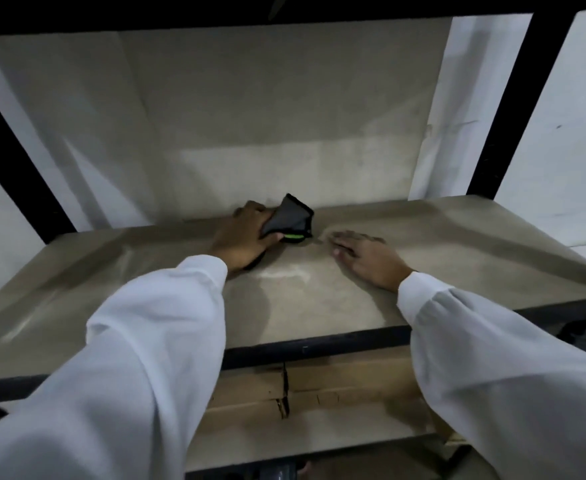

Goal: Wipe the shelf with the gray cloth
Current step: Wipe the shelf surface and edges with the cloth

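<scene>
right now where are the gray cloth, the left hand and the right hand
gray cloth (289,218), head view, dark folded middle
left hand (241,239), head view, back of hand
right hand (366,256), head view, back of hand

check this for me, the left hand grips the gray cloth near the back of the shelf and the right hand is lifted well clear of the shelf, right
Not quite. The right hand is not lifted clear: the head view shows it lying flat, palm down, on the shelf. The rest holds: the left hand grips the gray cloth near the back of the shelf.
</scene>
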